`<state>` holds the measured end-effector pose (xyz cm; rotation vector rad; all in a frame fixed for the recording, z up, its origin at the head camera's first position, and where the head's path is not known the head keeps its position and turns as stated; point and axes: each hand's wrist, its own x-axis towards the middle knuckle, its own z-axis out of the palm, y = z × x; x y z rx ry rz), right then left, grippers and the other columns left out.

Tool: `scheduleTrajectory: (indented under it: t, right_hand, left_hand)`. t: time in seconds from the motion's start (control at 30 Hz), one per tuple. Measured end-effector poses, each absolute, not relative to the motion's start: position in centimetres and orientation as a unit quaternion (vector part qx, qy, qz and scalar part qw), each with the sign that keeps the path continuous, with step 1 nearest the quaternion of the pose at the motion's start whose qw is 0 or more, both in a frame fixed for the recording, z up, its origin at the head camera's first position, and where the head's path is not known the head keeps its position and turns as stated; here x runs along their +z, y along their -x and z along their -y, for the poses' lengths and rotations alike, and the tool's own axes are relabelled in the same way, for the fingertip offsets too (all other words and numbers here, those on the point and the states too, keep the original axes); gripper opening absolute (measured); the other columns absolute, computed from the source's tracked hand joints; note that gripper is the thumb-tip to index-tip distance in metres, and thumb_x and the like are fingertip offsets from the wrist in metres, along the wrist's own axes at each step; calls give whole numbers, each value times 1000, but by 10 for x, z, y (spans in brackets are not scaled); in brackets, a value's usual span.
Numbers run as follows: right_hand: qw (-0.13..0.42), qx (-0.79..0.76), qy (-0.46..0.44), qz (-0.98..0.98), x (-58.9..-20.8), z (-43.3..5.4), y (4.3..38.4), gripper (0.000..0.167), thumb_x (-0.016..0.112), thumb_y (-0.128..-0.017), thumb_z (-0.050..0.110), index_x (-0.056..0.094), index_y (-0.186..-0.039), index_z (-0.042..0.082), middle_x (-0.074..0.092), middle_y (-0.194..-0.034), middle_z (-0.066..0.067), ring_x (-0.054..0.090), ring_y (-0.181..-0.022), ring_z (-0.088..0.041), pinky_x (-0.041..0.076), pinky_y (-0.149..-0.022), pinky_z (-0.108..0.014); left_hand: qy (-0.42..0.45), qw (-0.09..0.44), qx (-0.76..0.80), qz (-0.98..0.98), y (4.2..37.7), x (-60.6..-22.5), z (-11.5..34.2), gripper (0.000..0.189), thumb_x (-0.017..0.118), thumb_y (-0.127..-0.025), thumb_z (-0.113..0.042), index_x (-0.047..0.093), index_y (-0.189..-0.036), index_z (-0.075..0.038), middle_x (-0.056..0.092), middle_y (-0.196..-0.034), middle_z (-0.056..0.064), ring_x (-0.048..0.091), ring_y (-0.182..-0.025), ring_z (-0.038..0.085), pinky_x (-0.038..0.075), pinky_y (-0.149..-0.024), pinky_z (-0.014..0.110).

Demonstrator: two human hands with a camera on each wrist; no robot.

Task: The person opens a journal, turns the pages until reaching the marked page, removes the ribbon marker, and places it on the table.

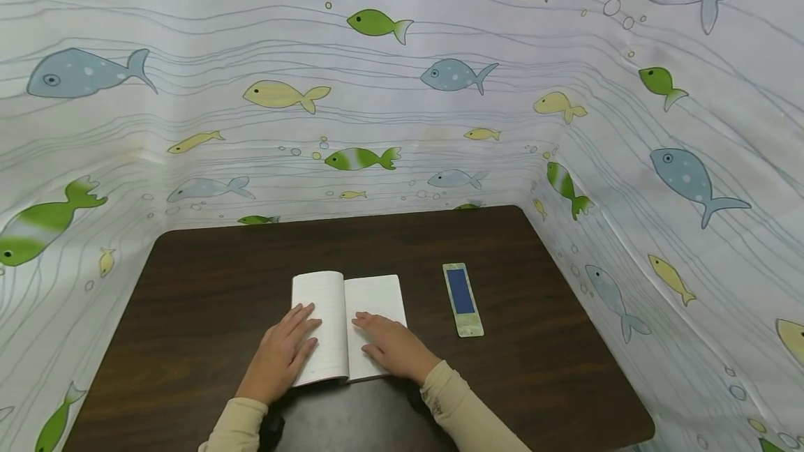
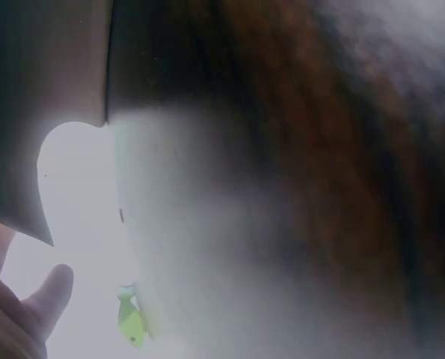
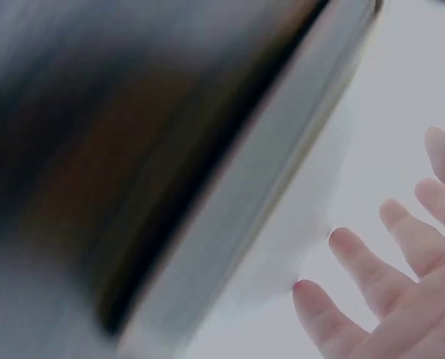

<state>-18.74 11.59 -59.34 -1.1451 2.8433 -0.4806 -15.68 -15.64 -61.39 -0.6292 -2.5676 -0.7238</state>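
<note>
An open notebook (image 1: pixel 326 361) with ruled pages lies on the dark table. My left hand (image 1: pixel 280 351) rests on the outer part of the left page with its fingers extended. On the right page lies my right hand (image 1: pixel 394 349), fingers pointing toward the centre fold. In the left wrist view, part of the left hand (image 2: pixel 28 307) shows at the lower left, beside a dark, blurred shape. The right wrist view shows the right hand (image 3: pixel 409 299) with its fingers spread above the pale page, and the notebook's thick page edge (image 3: pixel 244 179) runs diagonally.
Right of the notebook lies a slim pale-green rectangular item (image 1: pixel 471 324) with a dark blue panel; its exact kind is unclear. The brown table (image 1: pixel 207 284) has rounded corners. A white sheet (image 1: pixel 402 117) printed with fish surrounds it at the back and sides.
</note>
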Motion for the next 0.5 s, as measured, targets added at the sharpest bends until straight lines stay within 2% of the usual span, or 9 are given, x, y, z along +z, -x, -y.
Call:
scheduleTrajectory:
  t: [0.27, 0.5]
  right_hand:
    - [70, -145, 319, -934, -602, -144, 189, 54, 66, -99, 34, 53, -148, 13, 48, -155, -4, 42, -144, -21, 41, -112, -43]
    - [98, -132, 320, -933, -596, -157, 197, 75, 80, -86, 41, 51, -149, 10, 41, -160, -7, 36, -148, -24, 38, -114, -42]
  left_hand:
    - [222, 185, -273, 918, 152, -615, 156, 32, 68, -96, -18, 68, -128, -15, 53, -150, 8, 45, -139, 35, 44, -96, 63]
    - [221, 191, -282, 914, 155, -612, 155, 32, 66, -98, -17, 66, -130, -16, 53, -151, 7, 45, -139, 36, 44, -96, 63]
